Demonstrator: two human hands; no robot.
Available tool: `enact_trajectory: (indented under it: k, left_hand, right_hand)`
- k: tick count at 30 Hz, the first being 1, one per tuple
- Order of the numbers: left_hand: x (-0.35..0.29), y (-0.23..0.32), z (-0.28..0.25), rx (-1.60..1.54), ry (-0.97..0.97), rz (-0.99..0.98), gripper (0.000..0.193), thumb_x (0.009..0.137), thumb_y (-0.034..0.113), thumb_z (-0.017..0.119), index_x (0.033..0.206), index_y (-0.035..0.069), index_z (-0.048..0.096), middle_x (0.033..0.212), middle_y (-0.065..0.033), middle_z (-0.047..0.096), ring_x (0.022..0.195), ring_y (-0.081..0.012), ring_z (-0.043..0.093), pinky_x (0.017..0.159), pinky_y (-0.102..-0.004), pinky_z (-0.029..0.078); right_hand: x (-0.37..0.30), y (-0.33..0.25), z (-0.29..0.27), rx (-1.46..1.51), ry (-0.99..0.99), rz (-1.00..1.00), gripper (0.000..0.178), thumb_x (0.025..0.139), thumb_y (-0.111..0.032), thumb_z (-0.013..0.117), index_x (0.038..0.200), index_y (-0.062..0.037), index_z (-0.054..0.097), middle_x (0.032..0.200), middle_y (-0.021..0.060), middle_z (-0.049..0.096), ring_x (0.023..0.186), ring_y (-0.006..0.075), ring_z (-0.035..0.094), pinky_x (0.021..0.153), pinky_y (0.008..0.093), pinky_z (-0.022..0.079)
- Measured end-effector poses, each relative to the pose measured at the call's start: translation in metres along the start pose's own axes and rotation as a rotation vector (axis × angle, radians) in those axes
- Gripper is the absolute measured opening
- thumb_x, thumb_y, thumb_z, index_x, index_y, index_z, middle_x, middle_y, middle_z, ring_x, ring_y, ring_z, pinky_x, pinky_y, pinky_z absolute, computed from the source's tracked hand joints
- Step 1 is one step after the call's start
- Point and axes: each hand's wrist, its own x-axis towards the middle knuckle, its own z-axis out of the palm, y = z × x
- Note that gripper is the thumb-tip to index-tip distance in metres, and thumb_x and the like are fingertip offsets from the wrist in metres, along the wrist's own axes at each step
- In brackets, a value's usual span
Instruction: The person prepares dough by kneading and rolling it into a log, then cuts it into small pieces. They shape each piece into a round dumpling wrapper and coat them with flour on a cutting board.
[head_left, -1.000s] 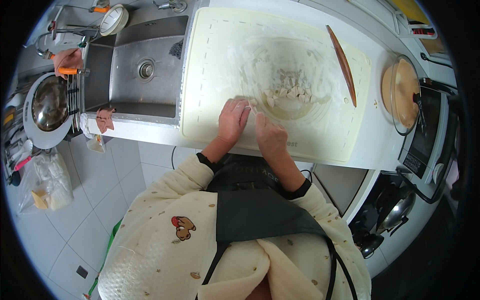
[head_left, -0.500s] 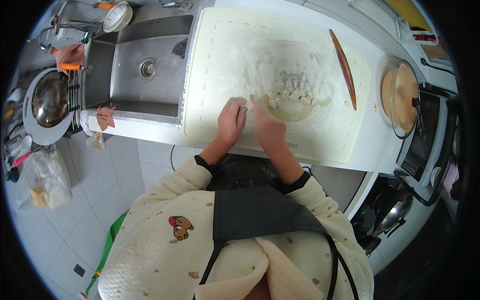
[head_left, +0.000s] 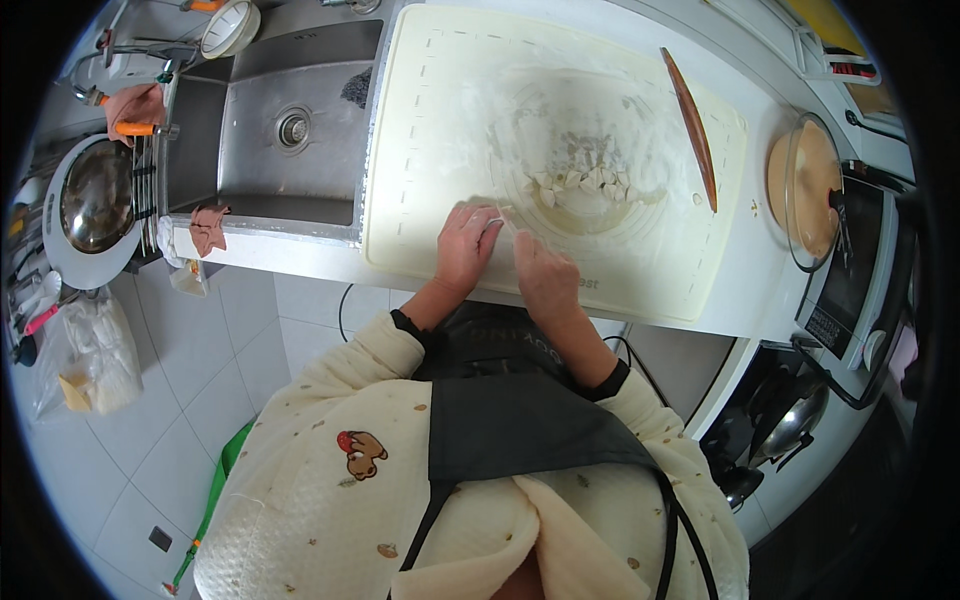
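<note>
Over the near part of a pale, flour-dusted mat (head_left: pixel 450 120), my left hand (head_left: pixel 465 245) is closed around a small whitish piece of dough (head_left: pixel 494 221), mostly hidden by the fingers. Close beside it, my right hand (head_left: pixel 545 270) pinches at the same bit of dough with thumb and forefinger. Several small cut lumps of dough (head_left: pixel 590 183) lie grouped on the mat, beyond and to the right of my hands. A brown tapered rolling pin (head_left: pixel 691 130) rests along the mat's right side.
A steel sink (head_left: pixel 290 190) adjoins the mat on the left, with a pink cloth (head_left: pixel 208 230) on its near edge. At the right stand a round container with a glass lid (head_left: pixel 812 190) and a microwave oven (head_left: pixel 850 265). A small round dough bit (head_left: pixel 697 199) lies near the pin.
My right hand has drawn slightly toward me, its fingertips lower beside the left hand. My left hand stays nearly in place. The whole view has shifted a little.
</note>
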Motion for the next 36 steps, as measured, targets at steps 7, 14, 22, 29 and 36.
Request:
enact_trajectory:
  k: [7, 14, 22, 29, 36]
  left_hand:
    - [0.002, 0.000, -0.002, 0.013, -0.031, 0.057, 0.013, 0.084, 0.006, 0.068, 0.097, 0.005, 0.067, 0.099, -0.0107, 0.066, 0.092, -0.0326, 0.060, 0.081, -0.0396, 0.051]
    - [0.003, -0.003, -0.012, 0.104, -0.002, 0.122, 0.022, 0.082, 0.008, 0.070, 0.103, 0.003, 0.066, 0.103, -0.0153, 0.065, 0.092, -0.0355, 0.059, 0.082, -0.0419, 0.049]
    - [-0.004, -0.012, -0.011, 0.074, 0.062, -0.019, 0.019, 0.085, 0.010, 0.069, 0.102, 0.004, 0.065, 0.093, -0.0133, 0.063, 0.086, -0.0347, 0.058, 0.078, -0.0413, 0.049]
    - [-0.005, -0.015, -0.012, 0.045, 0.050, -0.030, 0.016, 0.084, 0.007, 0.068, 0.099, 0.004, 0.064, 0.091, -0.0136, 0.064, 0.084, -0.0350, 0.059, 0.075, -0.0420, 0.049]
    - [-0.003, -0.015, -0.013, 0.051, 0.047, 0.018, 0.015, 0.084, 0.007, 0.068, 0.098, 0.004, 0.066, 0.096, -0.0133, 0.066, 0.088, -0.0345, 0.060, 0.078, -0.0412, 0.051]
  right_hand:
    - [0.005, -0.001, 0.001, -0.020, -0.099, 0.063, 0.012, 0.087, -0.009, 0.055, 0.099, -0.0096, 0.054, 0.074, 0.0056, 0.063, 0.062, 0.0245, 0.068, 0.054, 0.0360, 0.054]
    - [0.015, -0.005, 0.034, 0.067, 0.027, 0.096, 0.037, 0.093, -0.017, 0.055, 0.130, -0.0166, 0.056, 0.079, 0.0092, 0.068, 0.061, 0.0276, 0.068, 0.051, 0.0397, 0.054]
    - [0.007, -0.003, 0.006, 0.107, -0.035, 0.182, 0.007, 0.089, -0.009, 0.055, 0.094, -0.0121, 0.056, 0.069, 0.0081, 0.061, 0.061, 0.0272, 0.066, 0.052, 0.0390, 0.053]
    - [0.005, -0.013, 0.012, 0.133, 0.037, -0.016, 0.004, 0.089, -0.010, 0.057, 0.090, -0.0095, 0.054, 0.069, 0.0073, 0.059, 0.059, 0.0268, 0.065, 0.052, 0.0384, 0.051]
    - [0.010, -0.016, 0.007, -0.038, 0.018, -0.041, 0.008, 0.085, -0.009, 0.058, 0.091, -0.0093, 0.054, 0.069, 0.0036, 0.060, 0.060, 0.0213, 0.066, 0.053, 0.0337, 0.053]
